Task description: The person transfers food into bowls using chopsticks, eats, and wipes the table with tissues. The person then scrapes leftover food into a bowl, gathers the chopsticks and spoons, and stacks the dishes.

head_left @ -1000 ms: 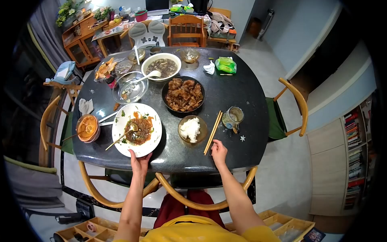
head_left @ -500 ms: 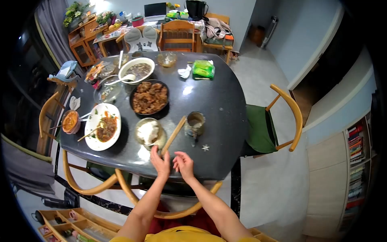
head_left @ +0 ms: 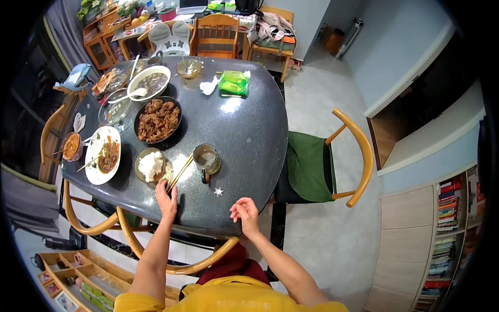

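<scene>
At the table's front edge my left hand (head_left: pixel 166 199) has its fingers apart, just below the glass bowl of rice (head_left: pixel 150 166) and beside the lower end of the wooden chopsticks (head_left: pixel 180 173). My right hand (head_left: pixel 245 214) hovers over the table's right front edge with curled fingers; whether anything is in them is too small to tell. Between the hands, farther in, stand a patterned mug (head_left: pixel 207 160) and a small snowflake-shaped piece (head_left: pixel 218 192). A black bowl of browned meat (head_left: pixel 158 120) sits behind the rice. To the left is a white oval plate with leftovers (head_left: pixel 103 156).
The dark table (head_left: pixel 244 135) also bears a soup bowl (head_left: pixel 149 83), a green packet (head_left: pixel 234 83) and crumpled tissue (head_left: pixel 209 86). A green-seated chair (head_left: pixel 312 166) stands right of it. Another wooden chair back (head_left: pixel 208 258) is right in front of me.
The view has shifted to the right along the table. My left hand has left the white plate and come over beside the rice bowl. My right hand has moved away from the chopsticks, rightward.
</scene>
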Motion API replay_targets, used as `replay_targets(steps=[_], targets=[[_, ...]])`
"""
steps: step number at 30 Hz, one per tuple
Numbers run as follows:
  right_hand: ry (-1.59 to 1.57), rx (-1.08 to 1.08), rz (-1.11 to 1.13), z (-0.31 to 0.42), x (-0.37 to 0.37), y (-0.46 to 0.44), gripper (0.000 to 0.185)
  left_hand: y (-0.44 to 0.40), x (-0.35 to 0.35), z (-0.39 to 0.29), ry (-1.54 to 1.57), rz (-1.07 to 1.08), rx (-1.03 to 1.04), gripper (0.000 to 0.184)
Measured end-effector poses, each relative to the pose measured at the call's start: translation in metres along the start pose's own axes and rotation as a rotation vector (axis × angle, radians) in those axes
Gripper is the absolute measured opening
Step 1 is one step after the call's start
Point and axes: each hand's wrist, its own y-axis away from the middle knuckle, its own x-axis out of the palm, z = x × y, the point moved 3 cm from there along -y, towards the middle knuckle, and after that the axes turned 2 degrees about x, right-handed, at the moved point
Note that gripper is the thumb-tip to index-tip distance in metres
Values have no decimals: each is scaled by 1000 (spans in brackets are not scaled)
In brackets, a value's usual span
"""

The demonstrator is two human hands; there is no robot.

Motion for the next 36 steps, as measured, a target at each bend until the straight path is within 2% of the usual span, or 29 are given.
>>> replay_targets(steps=[7,11,17,21,24,26,27,31,33,34,36], targets=[[63,75,185,9,5,-16,5,-1,2,0,-29,1,-3,40],[86,94,214,32,-11,-36,8,0,1,-2,-9,22,-50,40],[-145,164,153,88,-61,-66,14,0,-1,-9,-67,21,-5,38],[-384,213,234,112,-92,-72,18,-1,1,-6,-80,-4,21,38],[-449,237,266,128,-125,-72,20,3,-2,-14,-170,-102,73,37],[-452,225,278,140,-159,-70,20,11,-2,-26,-217,-290,4,36],[-438,207,280,150,-179,-68,20,16,1,-41,-191,-400,-58,37],[-280,102,116,193,-277,-51,21,53,34,-133,-41,-578,-79,38],[-9,116,86,211,-324,-42,19,72,63,-175,131,-512,-137,39],[7,135,102,211,-350,-40,19,74,77,-195,179,-512,-161,38],[484,206,213,208,-399,-42,16,86,106,-208,284,-543,-270,37]])
